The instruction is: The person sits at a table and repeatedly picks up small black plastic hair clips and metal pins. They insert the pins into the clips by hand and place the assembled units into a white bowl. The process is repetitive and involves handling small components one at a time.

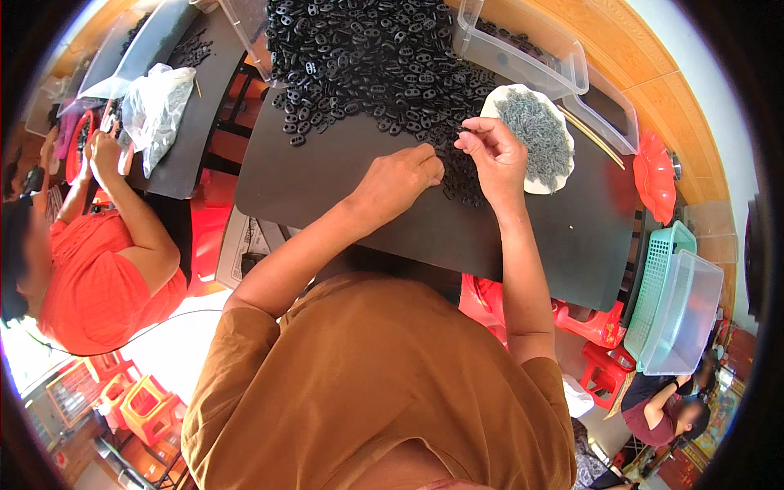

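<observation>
A big heap of small black plastic parts [359, 57] covers the far side of a black table [343, 212]. My left hand [404, 175] rests knuckles-up on the table at the heap's near edge, fingers curled down among the parts. My right hand [490, 151] is raised just right of it, pinching a small black part [464, 129] between thumb and fingertips. A white plate [549, 181] filled with small grey pieces [535, 131] lies directly right of my right hand.
Clear plastic bins [523, 61] stand behind the plate, a red dish [656, 175] at the table's right. A green basket and clear tub [674, 306] sit right, red stools [600, 327] below. A person in orange [98, 278] works at the left table, another person [665, 412] sits lower right.
</observation>
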Tool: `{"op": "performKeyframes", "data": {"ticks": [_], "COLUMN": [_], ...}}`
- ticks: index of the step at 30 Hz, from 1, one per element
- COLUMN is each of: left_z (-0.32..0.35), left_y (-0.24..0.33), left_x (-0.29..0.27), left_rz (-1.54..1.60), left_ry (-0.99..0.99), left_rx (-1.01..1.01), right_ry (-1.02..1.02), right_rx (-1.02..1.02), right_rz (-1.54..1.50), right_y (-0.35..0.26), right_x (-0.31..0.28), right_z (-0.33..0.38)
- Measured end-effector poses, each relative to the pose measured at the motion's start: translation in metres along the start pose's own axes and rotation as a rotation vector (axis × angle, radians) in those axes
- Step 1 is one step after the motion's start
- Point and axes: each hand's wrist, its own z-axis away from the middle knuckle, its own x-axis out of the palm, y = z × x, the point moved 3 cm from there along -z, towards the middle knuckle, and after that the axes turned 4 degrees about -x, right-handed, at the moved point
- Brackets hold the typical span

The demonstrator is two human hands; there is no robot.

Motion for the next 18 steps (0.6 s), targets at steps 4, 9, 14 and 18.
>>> {"op": "performKeyframes", "data": {"ticks": [4,9,14,18], "left_z": [0.001,0.000,0.003,0.004], "left_y": [-0.003,-0.004,-0.017,-0.033], "left_x": [0.001,0.000,0.002,-0.005], "left_rz": [0.029,0.005,0.223,0.842], "left_ry": [0.002,-0.048,0.099,-0.083], "left_rx": [0.002,-0.022,-0.024,-0.413], "right_ry": [0.039,0.053,0.011,-0.028], "right_rx": [-0.021,-0.028,-0.019,0.065], "right_rz": [0.056,0.090,-0.015,-0.045], "right_y": [-0.001,0.000,0.001,-0.006], "right_x": [-0.006,-0.009,0.000,0.011], "right_z": [0.000,0.005,0.010,0.017]}}
